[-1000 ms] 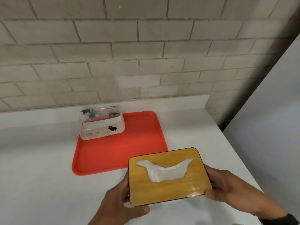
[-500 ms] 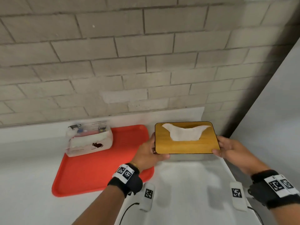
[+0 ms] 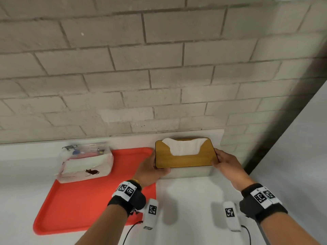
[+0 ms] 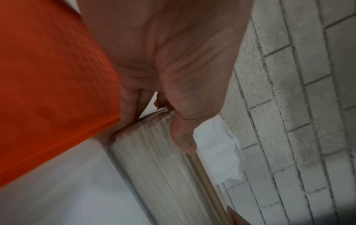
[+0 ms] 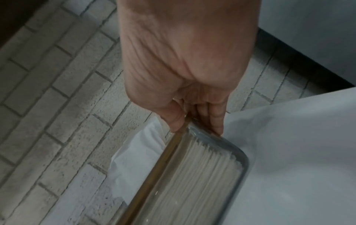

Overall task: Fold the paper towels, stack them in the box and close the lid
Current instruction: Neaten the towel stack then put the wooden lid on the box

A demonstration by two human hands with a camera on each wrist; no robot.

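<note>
1. Clear plastic box point(image 3: 187, 171) with a wooden lid point(image 3: 185, 159) is held at both ends, over the white counter point(image 3: 185, 200), back by the wall.
2. Left hand point(image 3: 150, 171) grips its left end, thumb on top of the lid and fingers point(image 4: 131, 103) curled under. Right hand point(image 3: 226, 163) does the same at the right end.
3. Through the clear side you can see the stack of folded white paper towels point(image 5: 204, 172) filling the box, and one towel point(image 3: 184, 146) pokes up through the lid's slot.
4. Red plastic tray point(image 3: 85, 200) sits to the left on the counter.
5. Soft tissue pack with a black cat print point(image 3: 86, 165) sits at the tray's back left.
6. Grey brick wall point(image 3: 159, 68) behind everything.
</note>
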